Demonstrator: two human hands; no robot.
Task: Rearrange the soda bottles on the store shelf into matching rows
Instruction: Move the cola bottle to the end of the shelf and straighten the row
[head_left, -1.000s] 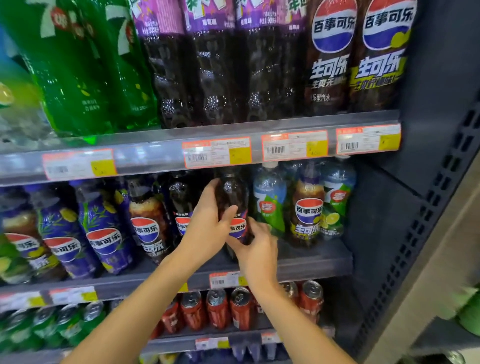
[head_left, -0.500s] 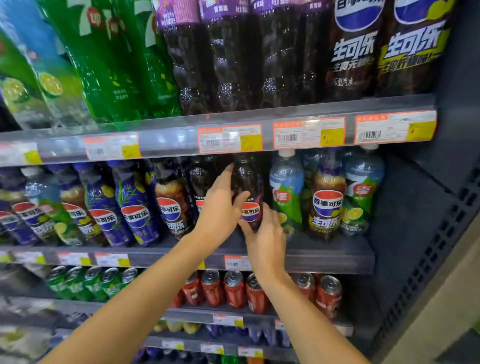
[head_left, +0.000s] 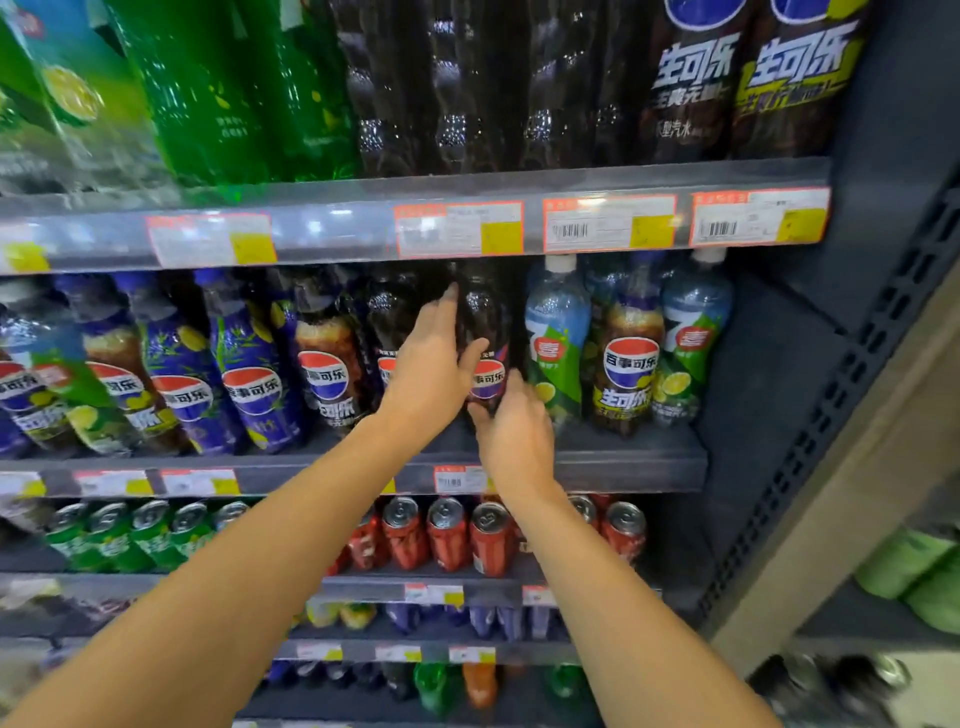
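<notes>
On the middle shelf (head_left: 623, 460) we see the cola bottle (head_left: 488, 338) standing between our left hand (head_left: 431, 374) and right hand (head_left: 514, 436). A lemon-lime bottle (head_left: 558, 332) stands just right of it. Cans (head_left: 447, 535) sit on the shelf below.

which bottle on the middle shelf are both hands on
The dark cola bottle between left hand and right hand, just left of the green-labelled bottle.

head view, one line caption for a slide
Both hands, left and right, grip a dark cola bottle on the middle shelf.
</notes>
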